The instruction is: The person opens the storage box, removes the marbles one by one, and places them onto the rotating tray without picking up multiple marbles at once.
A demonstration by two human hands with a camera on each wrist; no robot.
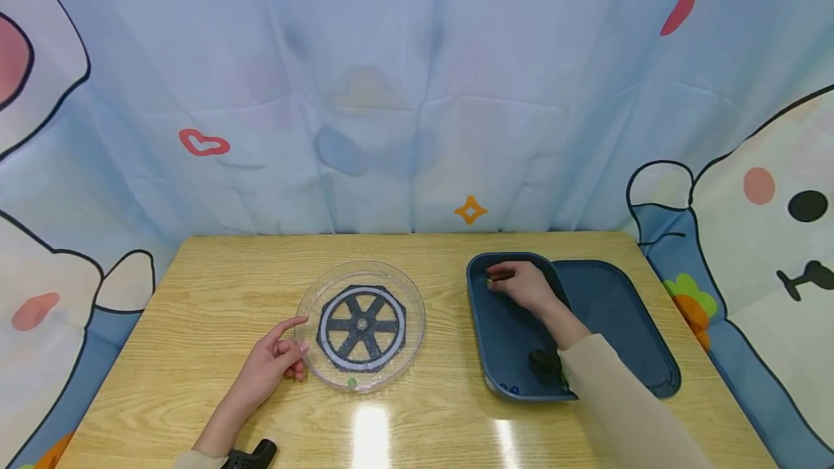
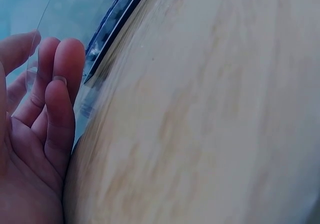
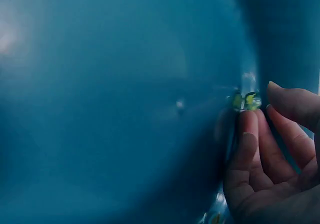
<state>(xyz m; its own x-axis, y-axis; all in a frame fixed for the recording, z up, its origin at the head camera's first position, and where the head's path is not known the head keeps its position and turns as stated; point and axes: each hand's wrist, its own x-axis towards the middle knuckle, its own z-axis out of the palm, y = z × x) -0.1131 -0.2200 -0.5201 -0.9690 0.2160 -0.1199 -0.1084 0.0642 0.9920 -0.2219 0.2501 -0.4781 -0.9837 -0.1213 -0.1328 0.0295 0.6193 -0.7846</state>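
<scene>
My left hand (image 1: 276, 357) holds the edge of a clear round dish (image 1: 417, 349), thumb over the rim and fingertips close to its outer side. A dark wheel-like pattern with spokes shows in the dish's middle, and a green marble (image 1: 352, 383) sits near its front edge. Inside a deep blue tray (image 1: 504, 331), my right hand (image 1: 521, 284) pinches a clear marble (image 3: 253, 101) with green and yellow in it, against the far left wall. Beside that marble in the right wrist view is a similar green shape. Two blue marbles (image 1: 509, 389) lie at the tray's front.
A flat, rimmed blue panel (image 1: 606, 302) adjoins the tray on the right, partly under my right sleeve (image 1: 606, 375). Another clear marble (image 3: 216, 217) shows below the right hand. All stand on a wooden table (image 1: 228, 273), with a printed curtain (image 1: 391, 42) behind it.
</scene>
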